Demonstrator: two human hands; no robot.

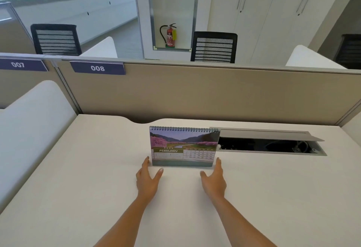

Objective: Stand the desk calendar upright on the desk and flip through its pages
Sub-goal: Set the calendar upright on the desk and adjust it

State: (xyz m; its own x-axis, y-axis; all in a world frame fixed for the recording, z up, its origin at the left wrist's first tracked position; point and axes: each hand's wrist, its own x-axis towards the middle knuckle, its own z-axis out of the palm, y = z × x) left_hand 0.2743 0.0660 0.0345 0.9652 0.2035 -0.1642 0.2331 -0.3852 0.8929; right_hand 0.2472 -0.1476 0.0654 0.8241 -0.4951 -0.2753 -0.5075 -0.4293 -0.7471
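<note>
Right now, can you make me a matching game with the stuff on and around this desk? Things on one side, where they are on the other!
Things:
1. desk calendar
2. fire extinguisher
3. 008 sign
4. cable hatch

Places:
A. on the partition's top edge
B. set into the desk, lid open
C. upright beyond both hands
D. far back, in a glass-fronted niche

Pairs: 1-C, 2-D, 3-A, 4-B

L hand [146,180] bare, no rings | R hand [214,181] bare | forearms bare, no sleeves/watch seen
</note>
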